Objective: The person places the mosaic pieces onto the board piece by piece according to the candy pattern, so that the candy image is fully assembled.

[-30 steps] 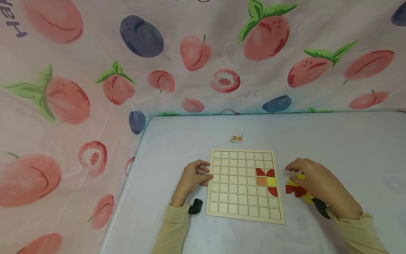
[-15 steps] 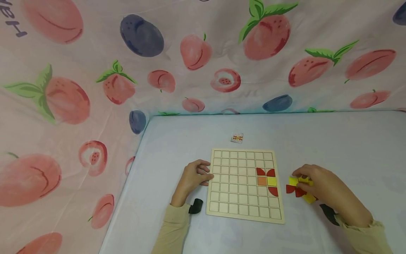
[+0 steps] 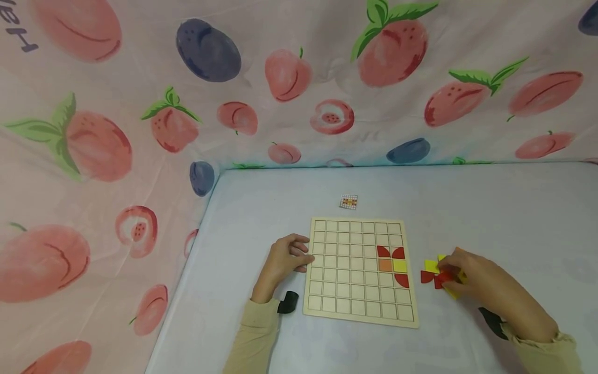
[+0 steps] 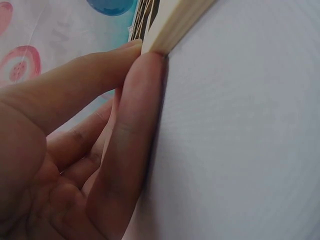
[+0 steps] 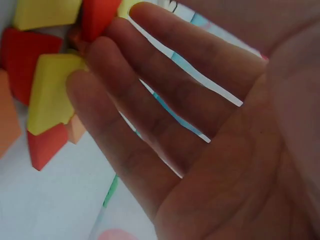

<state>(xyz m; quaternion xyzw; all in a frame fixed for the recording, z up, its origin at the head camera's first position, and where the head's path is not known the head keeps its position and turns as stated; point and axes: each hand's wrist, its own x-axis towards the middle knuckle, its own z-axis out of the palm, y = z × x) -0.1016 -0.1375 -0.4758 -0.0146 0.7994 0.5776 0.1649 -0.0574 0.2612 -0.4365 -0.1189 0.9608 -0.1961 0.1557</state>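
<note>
A pale wooden board [image 3: 345, 285] marked with square cells lies flat on the table. My left hand [image 3: 285, 257] pinches its left edge, the thumb on top and the index finger against the side, as the left wrist view shows. On the board's right part sit an orange square [image 3: 385, 265], a yellow square [image 3: 399, 266] and several red curved pieces [image 3: 402, 280]. Right of the board, my right hand [image 3: 481, 280] reaches over a loose pile of pieces. Its fairly straight fingers touch or nearly touch a yellow block [image 5: 55, 95] beside a red block [image 5: 20, 60]. The hand hides part of the pile.
A small printed card [image 3: 349, 202] with a coloured grid pattern lies behind the board. The white table [image 3: 261, 202] meets a fruit-printed cloth [image 3: 327, 67] at the back and left. Dark objects [image 3: 288, 302] sit at both wrists.
My right hand has shifted rightward and slightly toward me over the loose pile, with an orange piece now showing behind it. The left hand and the pieces on the board stay the same.
</note>
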